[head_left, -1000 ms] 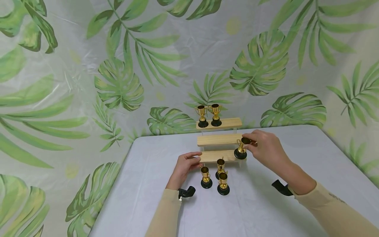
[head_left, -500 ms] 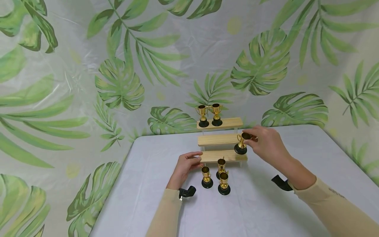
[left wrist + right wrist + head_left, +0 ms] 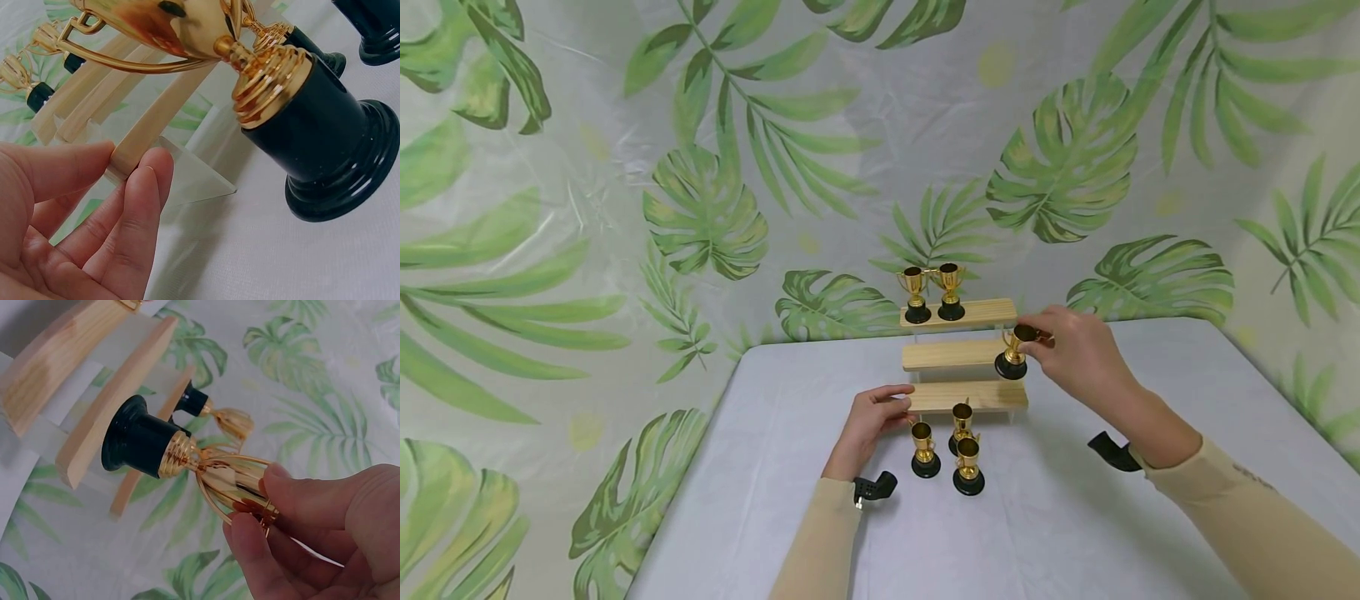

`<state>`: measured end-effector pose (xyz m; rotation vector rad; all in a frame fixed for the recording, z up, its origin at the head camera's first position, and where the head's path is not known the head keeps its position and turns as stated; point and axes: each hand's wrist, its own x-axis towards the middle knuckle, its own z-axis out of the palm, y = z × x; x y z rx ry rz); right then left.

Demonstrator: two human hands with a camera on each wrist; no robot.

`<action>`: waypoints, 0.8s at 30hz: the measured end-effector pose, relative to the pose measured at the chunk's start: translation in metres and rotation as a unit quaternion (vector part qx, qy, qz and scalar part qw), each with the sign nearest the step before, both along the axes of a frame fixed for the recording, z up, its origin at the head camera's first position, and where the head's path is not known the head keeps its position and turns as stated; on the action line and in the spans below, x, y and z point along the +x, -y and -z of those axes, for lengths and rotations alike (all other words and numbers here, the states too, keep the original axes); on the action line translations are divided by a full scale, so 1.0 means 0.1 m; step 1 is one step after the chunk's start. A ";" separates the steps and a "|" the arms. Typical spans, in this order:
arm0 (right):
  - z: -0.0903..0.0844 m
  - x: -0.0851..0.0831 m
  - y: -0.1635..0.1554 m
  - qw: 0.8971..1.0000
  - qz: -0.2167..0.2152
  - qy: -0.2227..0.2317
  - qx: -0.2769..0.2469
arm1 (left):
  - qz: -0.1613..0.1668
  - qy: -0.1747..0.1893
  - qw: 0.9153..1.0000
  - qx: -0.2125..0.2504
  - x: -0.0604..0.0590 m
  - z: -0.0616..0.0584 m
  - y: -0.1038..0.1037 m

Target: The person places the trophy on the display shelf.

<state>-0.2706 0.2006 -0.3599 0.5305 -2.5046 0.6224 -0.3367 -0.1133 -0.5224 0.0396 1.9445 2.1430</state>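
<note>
In the head view my right hand (image 3: 1075, 346) holds a small gold trophy cup (image 3: 1015, 346) with a black base by the right end of a three-step wooden display stand (image 3: 955, 356). The right wrist view has thumb and fingers pinching the rim of its gold cup (image 3: 234, 481). Its black base (image 3: 137, 437) is close to the middle board; I cannot tell whether they touch. My left hand (image 3: 868, 421) pinches the left end of the lowest board (image 3: 147, 134) between thumb and fingers. A standing trophy (image 3: 269, 94) looms close beside that hand in the left wrist view.
Two trophies (image 3: 934, 292) stand on the top board's left part. In front of the stand, three more (image 3: 967, 467) are upright on the white-covered table (image 3: 1060, 517). A leaf-printed sheet (image 3: 850, 150) hangs behind.
My right hand has lifted the trophy from near the lowest board's right end up to the middle board's level. My left hand keeps its place at the lowest board.
</note>
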 end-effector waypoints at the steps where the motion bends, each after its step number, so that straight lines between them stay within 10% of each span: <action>1: -0.01 -0.01 0.00 1.000 0.000 -0.001 0.000 | 0.000 0.000 1.000 -0.002 0.00 0.00 0.00; 24: -0.25 -0.24 0.05 1.000 -0.004 -0.024 0.012 | 0.000 0.002 1.000 -0.001 -0.02 0.02 0.01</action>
